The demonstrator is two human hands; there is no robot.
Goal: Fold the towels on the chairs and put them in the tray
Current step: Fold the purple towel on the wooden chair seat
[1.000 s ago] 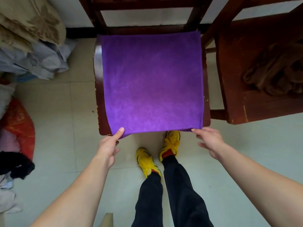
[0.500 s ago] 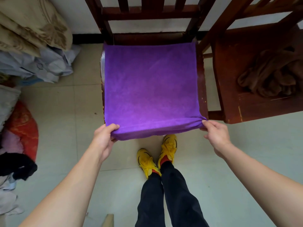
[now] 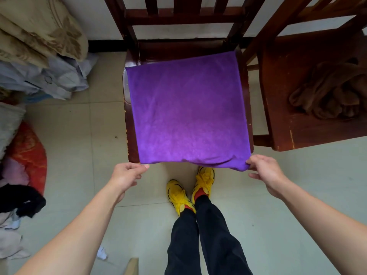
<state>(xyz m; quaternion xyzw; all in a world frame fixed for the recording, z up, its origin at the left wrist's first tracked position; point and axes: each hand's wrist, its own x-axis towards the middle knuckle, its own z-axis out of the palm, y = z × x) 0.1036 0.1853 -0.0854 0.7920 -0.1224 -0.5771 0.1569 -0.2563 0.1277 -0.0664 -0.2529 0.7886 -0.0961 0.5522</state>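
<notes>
With our left hand point(image 3: 127, 175) and right hand point(image 3: 264, 169) each pinching a near corner of the purple towel point(image 3: 188, 114) spread on the center chair point(image 3: 245, 92), we judged the first fold was beginning, needing both corners carried to the far edge.

Second chair point(image 3: 309, 108) and its brown towel point(image 3: 329, 92) cut by right edge; tray out of sight.

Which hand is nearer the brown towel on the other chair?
Right. The right hand pinches the purple towel's near right corner, closer to the brown towel; the left hand holds the near left corner, farther away.
</notes>
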